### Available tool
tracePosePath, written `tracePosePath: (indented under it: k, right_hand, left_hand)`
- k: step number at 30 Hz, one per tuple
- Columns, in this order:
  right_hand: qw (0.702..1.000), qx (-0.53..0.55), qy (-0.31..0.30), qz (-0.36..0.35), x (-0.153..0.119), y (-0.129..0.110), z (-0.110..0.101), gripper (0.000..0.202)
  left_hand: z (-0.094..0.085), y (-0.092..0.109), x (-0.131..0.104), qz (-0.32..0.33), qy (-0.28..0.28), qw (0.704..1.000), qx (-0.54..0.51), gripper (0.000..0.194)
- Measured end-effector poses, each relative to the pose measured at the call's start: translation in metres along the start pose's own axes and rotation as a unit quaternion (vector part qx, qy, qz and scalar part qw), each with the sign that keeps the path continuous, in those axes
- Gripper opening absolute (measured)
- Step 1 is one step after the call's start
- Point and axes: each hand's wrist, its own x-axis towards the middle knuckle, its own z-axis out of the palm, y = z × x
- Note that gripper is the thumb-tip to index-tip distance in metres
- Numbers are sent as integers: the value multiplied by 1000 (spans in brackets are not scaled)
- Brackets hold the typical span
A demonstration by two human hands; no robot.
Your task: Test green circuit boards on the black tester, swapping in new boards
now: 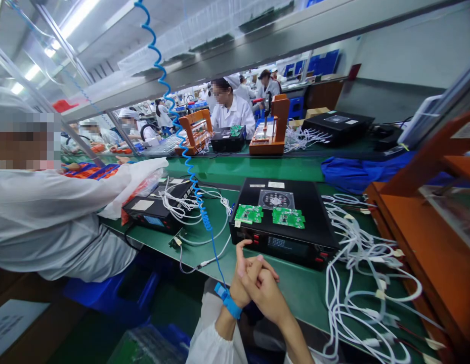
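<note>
My left hand [240, 280], with a blue wrist strap [231, 305] at its wrist, is in front of a black box [244, 191]. Its index finger stretches up near red buttons on the box front; whether it touches cannot be told. My right hand [267, 288] lies across the left one, fingers folded over it and partly hiding its other fingers. Neither hand shows any object in it. Two green circuit boards, one on the left [249, 214] and one on the right [288, 218], lie flat on the box beside its fan grille. A lit display [284, 244] shows below them.
Tangled white cables [356, 242] spread right of the box, beside an orange fixture [413, 227]. A second black box [159, 205] stands left, with a small board [177, 239] near it. A blue coiled cord [189, 167] hangs down to my wrist. A co-worker's sleeve [63, 197] is at left.
</note>
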Motion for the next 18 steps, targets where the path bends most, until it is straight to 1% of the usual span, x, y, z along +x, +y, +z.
tracePosePath:
  k: [4, 8, 12, 15, 18]
  right_hand:
    - [1000, 12, -1, -4, 0, -4, -1, 38]
    - [1000, 26, -10, -2, 0, -6, -2, 37]
    - [1000, 25, -5, -10, 0, -4, -1, 37]
    - [1000, -4, -3, -6, 0, -3, -1, 40]
    - [1000, -24, 0, -7, 0, -6, -1, 43]
  left_hand:
    - [1, 0, 1, -8, 0, 1000, 1, 46]
    - [4, 7, 1, -23, 12, 1000, 17, 46]
    - [4, 12, 1, -45, -6, 999, 24, 45]
    - [3, 10, 1, -33, -17, 999, 8, 52]
    - [2, 6, 0, -13, -5, 1000, -2, 53]
